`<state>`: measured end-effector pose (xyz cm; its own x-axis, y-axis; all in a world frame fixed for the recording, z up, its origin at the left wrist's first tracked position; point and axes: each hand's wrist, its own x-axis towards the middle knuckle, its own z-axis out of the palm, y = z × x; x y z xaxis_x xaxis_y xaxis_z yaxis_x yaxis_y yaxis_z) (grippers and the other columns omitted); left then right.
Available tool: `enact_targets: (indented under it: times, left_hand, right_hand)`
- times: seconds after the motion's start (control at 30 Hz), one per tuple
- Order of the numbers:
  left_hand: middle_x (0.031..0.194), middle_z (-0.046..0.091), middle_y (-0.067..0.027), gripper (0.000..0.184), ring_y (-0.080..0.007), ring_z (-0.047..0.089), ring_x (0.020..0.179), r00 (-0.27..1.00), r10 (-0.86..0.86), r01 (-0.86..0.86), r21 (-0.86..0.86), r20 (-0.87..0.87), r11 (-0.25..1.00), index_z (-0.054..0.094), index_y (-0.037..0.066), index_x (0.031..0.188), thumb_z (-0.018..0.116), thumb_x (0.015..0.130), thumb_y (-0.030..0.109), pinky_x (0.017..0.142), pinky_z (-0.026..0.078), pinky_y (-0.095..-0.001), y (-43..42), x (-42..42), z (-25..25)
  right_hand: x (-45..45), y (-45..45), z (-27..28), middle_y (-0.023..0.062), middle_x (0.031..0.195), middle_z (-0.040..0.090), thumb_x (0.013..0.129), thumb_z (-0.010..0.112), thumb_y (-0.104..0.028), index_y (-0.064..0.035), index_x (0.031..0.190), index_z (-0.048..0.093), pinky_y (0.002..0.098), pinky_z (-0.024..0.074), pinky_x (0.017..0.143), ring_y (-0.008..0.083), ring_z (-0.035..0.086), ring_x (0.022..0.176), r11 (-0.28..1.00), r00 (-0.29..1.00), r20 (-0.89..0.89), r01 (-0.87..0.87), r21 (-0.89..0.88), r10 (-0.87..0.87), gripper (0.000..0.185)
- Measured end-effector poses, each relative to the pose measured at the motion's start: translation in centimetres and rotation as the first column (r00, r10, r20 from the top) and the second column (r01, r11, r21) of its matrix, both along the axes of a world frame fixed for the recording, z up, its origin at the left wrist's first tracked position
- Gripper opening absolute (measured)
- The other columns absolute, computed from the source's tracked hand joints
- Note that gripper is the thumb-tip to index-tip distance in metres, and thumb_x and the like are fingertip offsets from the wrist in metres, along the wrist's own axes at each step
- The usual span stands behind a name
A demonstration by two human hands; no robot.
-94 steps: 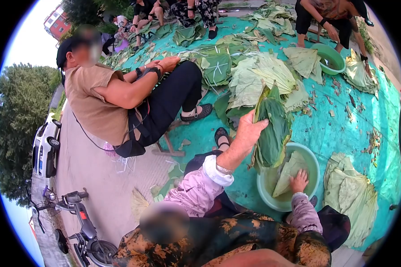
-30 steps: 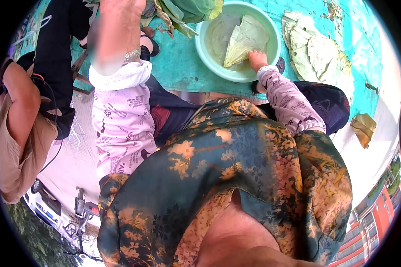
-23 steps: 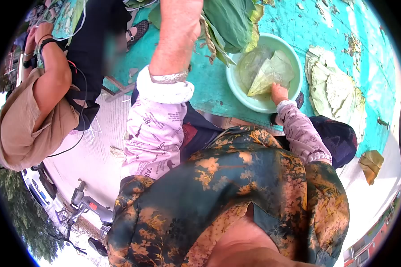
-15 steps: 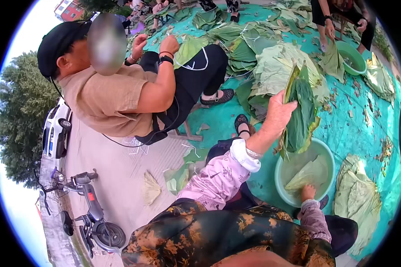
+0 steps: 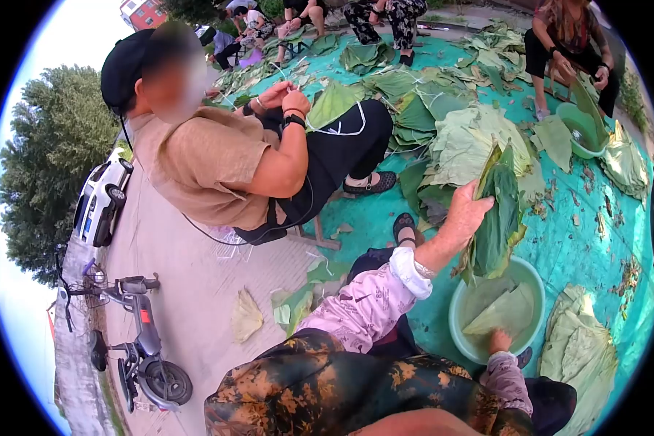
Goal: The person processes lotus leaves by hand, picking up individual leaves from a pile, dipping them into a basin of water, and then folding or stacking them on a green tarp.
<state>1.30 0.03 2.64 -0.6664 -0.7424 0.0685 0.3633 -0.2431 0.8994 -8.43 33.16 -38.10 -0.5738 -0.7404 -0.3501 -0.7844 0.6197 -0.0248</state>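
My left hand [image 5: 465,219] is closed around a folded stack of green lotus leaves [image 5: 498,218], raised above the left part of the pale green basin [image 5: 455,312]. Thumb and fingers press on the stack's near side. Inside the basin is cloudy water with a single folded, paler lotus leaf [image 5: 503,314]. At the basin's near rim, my right hand [image 5: 499,340] reaches in and grips the lower edge of that pale leaf; its fingertips are partly hidden.
A co-worker in a tan shirt [image 5: 211,152] sits at the left, fingers on white string. Leaf piles [image 5: 476,142] lie ahead on the green tarp [image 5: 559,232], with another leaf stack [image 5: 578,338] right of the basin. Another person [image 5: 574,43] sits by a second basin [image 5: 587,151].
The view has shifted, so most things appear slightly lower and the co-worker farther right. My left hand still holds the leaf stack over the basin; my right hand stays at the leaf in the water.
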Motion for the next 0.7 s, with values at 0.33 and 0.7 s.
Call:
enact_targets:
  times: [0.33, 0.7]
  left_hand:
    - [0.086, 0.060, -0.0034, 0.029, -0.0092, 0.055, 0.073, 1.000, 0.012, -0.012, 0.015, 0.015, 1.000, 0.055, -0.004, 0.104, 0.051, 0.076, -0.006, 0.067, 0.048, -0.0251, 0.0, -0.3, -0.4]
    - [0.084, 0.060, -0.0021, 0.029, -0.0086, 0.055, 0.071, 1.000, -0.002, 0.002, 0.031, 0.000, 1.000, 0.055, -0.004, 0.105, 0.050, 0.076, -0.005, 0.065, 0.048, -0.0245, 0.1, -0.3, -0.1]
  right_hand:
    - [-1.1, -2.6, 2.1, 0.0121, 0.098, 0.056, 0.075, 0.053, -0.011, -0.0082, 0.093, 0.056, 0.0447, 0.0463, 0.074, 0.0331, 0.056, 0.089, 0.998, 0.976, 0.216, 0.046, -0.050, -0.034, 0.019]
    - [1.2, -9.9, 4.8, 0.0095, 0.103, 0.057, 0.074, 0.050, -0.013, -0.0114, 0.098, 0.059, 0.0476, 0.0294, 0.095, 0.0271, 0.047, 0.106, 0.724, 0.729, -0.001, -0.680, -0.120, 0.685, 0.026]
